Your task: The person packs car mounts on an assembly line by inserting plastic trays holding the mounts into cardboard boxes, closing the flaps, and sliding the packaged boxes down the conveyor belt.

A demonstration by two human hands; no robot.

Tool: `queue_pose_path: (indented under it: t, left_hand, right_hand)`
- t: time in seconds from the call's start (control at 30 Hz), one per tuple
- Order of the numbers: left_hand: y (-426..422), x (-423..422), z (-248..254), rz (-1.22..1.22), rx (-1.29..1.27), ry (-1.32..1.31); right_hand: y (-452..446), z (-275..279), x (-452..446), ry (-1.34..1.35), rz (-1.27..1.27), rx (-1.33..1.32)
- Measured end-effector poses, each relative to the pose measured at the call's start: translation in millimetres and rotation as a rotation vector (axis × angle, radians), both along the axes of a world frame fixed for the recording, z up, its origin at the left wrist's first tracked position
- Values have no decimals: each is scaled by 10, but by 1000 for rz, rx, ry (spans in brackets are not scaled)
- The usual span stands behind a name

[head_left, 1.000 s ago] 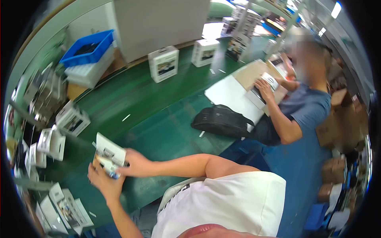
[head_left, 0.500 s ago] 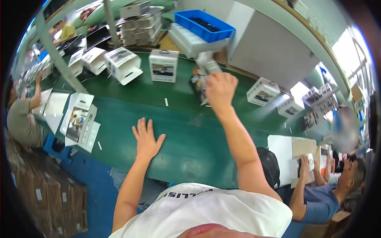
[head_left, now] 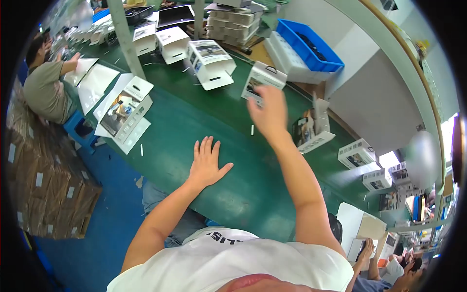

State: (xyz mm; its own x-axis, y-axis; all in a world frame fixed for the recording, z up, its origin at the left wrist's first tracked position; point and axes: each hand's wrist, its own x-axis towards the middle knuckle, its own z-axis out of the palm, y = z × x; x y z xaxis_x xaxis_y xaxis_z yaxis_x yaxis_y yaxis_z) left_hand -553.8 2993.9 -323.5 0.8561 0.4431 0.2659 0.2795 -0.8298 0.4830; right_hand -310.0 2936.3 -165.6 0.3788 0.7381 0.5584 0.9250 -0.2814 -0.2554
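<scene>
My left hand (head_left: 209, 163) lies flat on the green work surface (head_left: 189, 119), fingers stretched and holding nothing. In front of a closed white carton (head_left: 272, 75) with a black carry handle and a printed picture, my right hand (head_left: 270, 109) is raised, its thumb and fingers apart. It covers part of the carton; I cannot tell whether they touch. To its right, an open carton (head_left: 318, 129) stands with its flaps up and something dark inside. A partly unfolded printed carton (head_left: 124, 114) lies on the left of the surface.
Open cartons (head_left: 211, 63) line the far side. A blue bin (head_left: 311, 46) with dark items rests on white foam, near stacked flat boxes (head_left: 233, 24). Closed cartons (head_left: 357, 153) stand to the right. Co-workers sit at both sides; brown wrapped stacks (head_left: 48, 170) stand at lower left.
My right hand has let go of the open carton and moved left to the closed handled carton. My left hand stays flat. The camera view has turned left.
</scene>
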Motion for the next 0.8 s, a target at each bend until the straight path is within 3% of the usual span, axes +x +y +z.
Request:
queue_pose_path:
  t: [0.13,0.2,0.27,0.33,0.4,0.47,0.53,0.6,0.63,0.73,0.8]
  left_hand:
    - [92,-61,30,26,-7,-1]
    - [140,-84,33,43,-7,-30]
    - [192,-101,81,43,-21,-33]
    - [241,-138,88,43,-43,-38]
    - [268,-162,87,62,-28,-132]
    - [303,-264,9,10,-59,-284]
    - [389,-369,-120,-116,-119,-508]
    - [289,-638,-86,-158,59,-670]
    - [271,-699,10,-189,145,-760]
    - [327,-867,845,-174,145,-462]
    - [502,-796,987,-131,181,-67]
  right_hand:
    - [1307,-911,217,-471,-118,-36]
    - [1687,-1123,361,-501,-135,-94]
    - [1820,-1113,459,-360,-131,-252]
    - [1798,-867,278,-213,-19,60]
    - [1584,-653,9,244,38,261]
    - [1123,-358,-386,630,-78,313]
    - [793,-486,-628,1073,137,691]
    - [271,-670,-741,1452,4,493]
    - [48,-894,-700,1489,8,356]
    - [-531,-1112,-835,1404,-4,-17]
    - [-651,-1062,-950,1507,21,-29]
